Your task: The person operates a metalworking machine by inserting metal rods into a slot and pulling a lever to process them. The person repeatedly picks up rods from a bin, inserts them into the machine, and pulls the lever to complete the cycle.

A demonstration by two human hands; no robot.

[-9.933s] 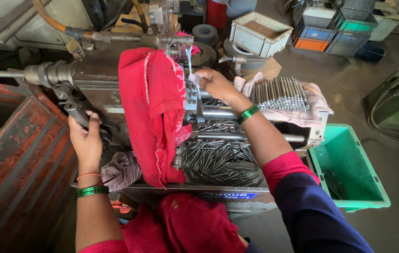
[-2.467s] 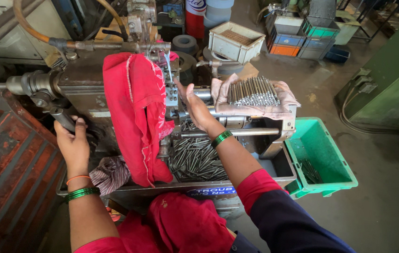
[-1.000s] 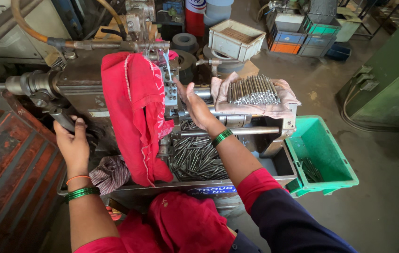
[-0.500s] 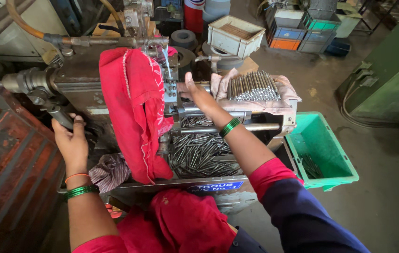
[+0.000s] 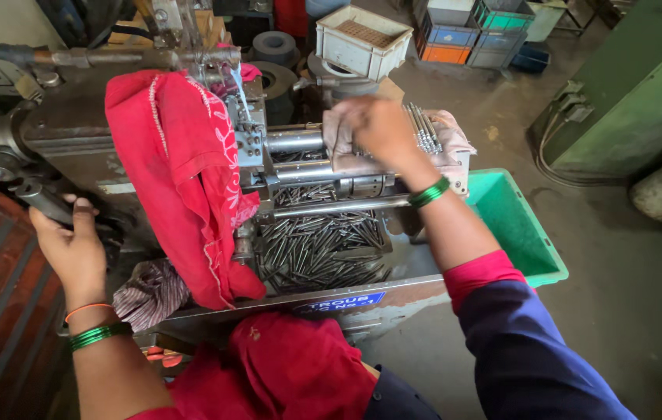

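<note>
R hand (image 5: 378, 128) moved onto shiny steel rods (image 5: 423, 131), bundled on cloth (image 5: 451, 155).

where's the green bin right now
In the head view the green bin sits on the floor at the right end of the machine, just beyond the right hand's forearm.

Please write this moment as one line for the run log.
left hand: grips machine lever | right hand: on bundle of metal rods | red cloth: draped over machine
</note>
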